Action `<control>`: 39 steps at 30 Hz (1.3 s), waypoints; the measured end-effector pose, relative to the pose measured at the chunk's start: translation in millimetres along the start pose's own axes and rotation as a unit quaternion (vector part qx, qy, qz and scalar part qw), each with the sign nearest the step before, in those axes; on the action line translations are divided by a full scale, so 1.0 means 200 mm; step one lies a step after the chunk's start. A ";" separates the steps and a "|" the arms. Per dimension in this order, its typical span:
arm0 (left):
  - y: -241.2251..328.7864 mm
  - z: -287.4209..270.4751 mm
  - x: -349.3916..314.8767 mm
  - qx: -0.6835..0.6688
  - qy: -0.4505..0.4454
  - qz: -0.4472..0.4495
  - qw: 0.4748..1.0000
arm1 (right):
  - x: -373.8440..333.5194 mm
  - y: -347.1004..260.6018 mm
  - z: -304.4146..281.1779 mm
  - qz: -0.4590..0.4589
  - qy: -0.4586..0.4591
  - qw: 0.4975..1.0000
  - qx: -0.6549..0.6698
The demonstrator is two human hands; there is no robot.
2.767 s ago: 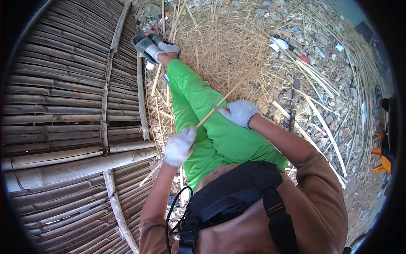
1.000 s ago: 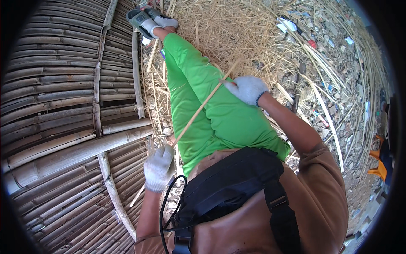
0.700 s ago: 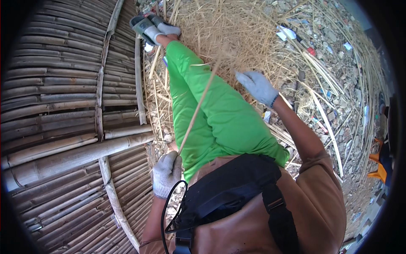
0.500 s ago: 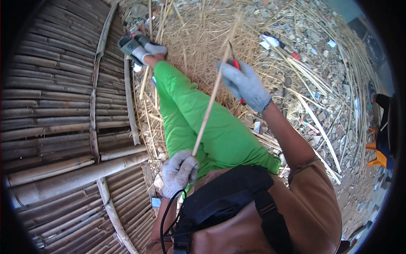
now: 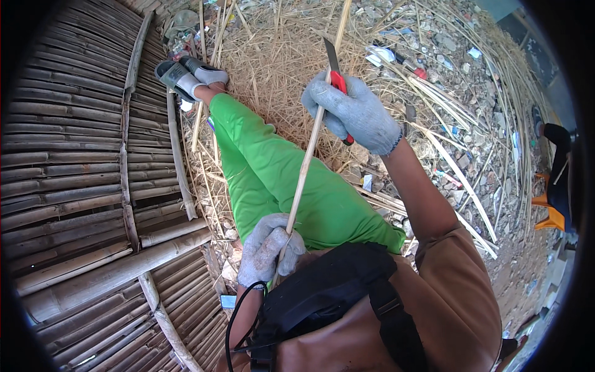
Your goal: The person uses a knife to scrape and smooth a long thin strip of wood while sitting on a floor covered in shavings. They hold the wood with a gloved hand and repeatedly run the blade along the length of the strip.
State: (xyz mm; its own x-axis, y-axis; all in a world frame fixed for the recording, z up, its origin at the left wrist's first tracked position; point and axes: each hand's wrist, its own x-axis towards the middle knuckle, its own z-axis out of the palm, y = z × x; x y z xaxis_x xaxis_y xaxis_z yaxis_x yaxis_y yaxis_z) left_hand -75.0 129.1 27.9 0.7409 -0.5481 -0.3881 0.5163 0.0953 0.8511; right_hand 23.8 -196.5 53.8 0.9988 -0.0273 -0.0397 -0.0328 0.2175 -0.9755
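Observation:
A long, pale bamboo strip [image 5: 304, 167] slants over my green-trousered legs, from near my waist up past my knees. Near its lower end it is gripped by my left hand [image 5: 265, 251], in a grey-white knit glove, thumb and fingers closed round it. My right hand [image 5: 362, 115], gloved the same way, is closed round a red-handled knife [image 5: 333, 59]. The knife's blade points up and away from me, close beside the strip. The right fingers also reach round the strip, and the glove hides part of it. The full grip on the handle is covered.
A slatted bamboo panel [image 5: 68, 149] fills the left side. Dry straw-like shavings [image 5: 279, 68] lie around my sandalled feet [image 5: 192, 77]. Split bamboo strips [image 5: 455, 158] and rubble lie to the right, with an orange plastic seat [image 5: 548, 214] at the far right. A black bag [image 5: 328, 279] rests against my torso.
The knife has turned, so its blade shows broader. My right fingers now reach round the strip, and its lower end shows below my left thumb. The whole view has shifted slightly.

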 end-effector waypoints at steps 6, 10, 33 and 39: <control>-0.03 0.00 0.00 0.033 -0.009 0.010 0.999 | 0.00 -0.03 0.02 0.003 0.000 0.999 -0.033; -0.02 0.04 0.01 0.002 -0.007 -0.008 1.000 | -0.03 -0.07 0.01 0.010 0.001 1.000 -0.029; -0.01 0.16 0.36 0.265 0.091 0.036 0.959 | 0.03 0.28 -0.12 -0.056 0.012 0.796 -0.602; -0.13 0.12 0.27 0.357 0.088 0.098 0.925 | 0.16 0.19 -0.40 -0.001 0.063 0.740 -0.670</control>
State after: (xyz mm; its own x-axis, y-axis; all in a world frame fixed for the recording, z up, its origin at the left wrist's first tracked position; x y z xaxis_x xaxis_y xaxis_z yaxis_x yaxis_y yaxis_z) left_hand -58.8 76.7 -6.2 0.8807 -0.4294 -0.2001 -0.0043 -0.4297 0.9030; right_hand 51.4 -266.5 -1.6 0.9906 -0.1345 0.0250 -0.1201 -0.9427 -0.3113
